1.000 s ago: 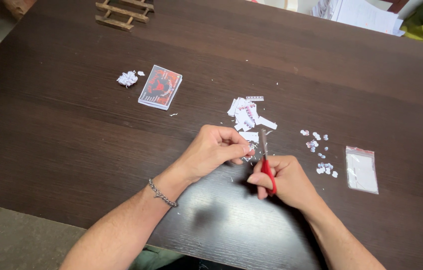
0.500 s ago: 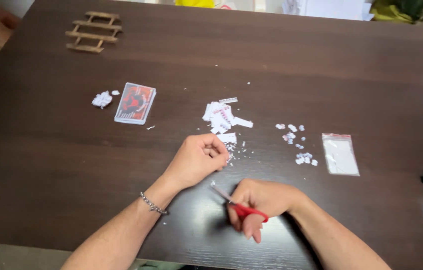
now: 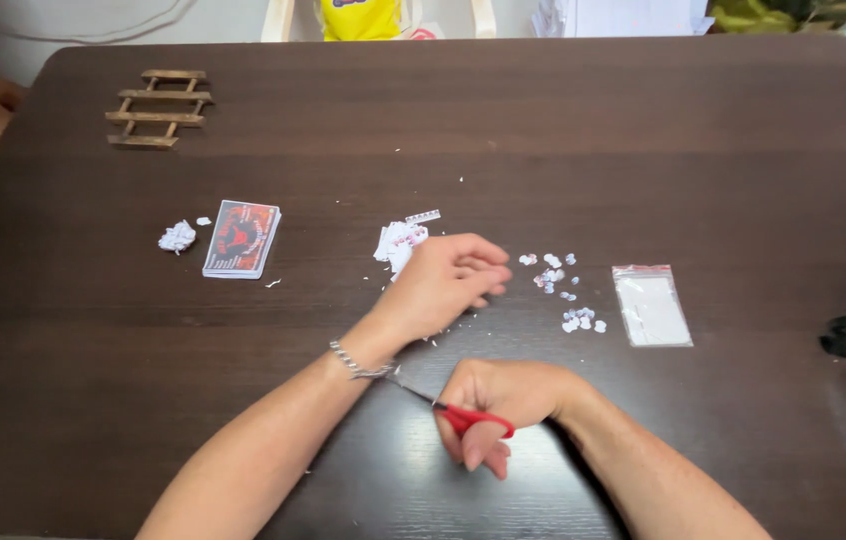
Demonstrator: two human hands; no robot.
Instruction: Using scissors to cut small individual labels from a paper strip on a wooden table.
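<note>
While the right hand (image 3: 503, 400) rests on the dark surface (image 3: 643, 150) with its fingers curled around the red-handled scissors (image 3: 463, 415), the left hand (image 3: 448, 285), fingers loosely bent, perhaps pinching one, should gather the white paper scraps (image 3: 398, 242) gently.

Soft, even indoor light falls from above on the dark brown wooden bench (image 3: 643, 150), leaving a pale sheen near the bottom centre. Shadows under the arms are faint. Focus is sharp; the far corners bend slightly.
</note>
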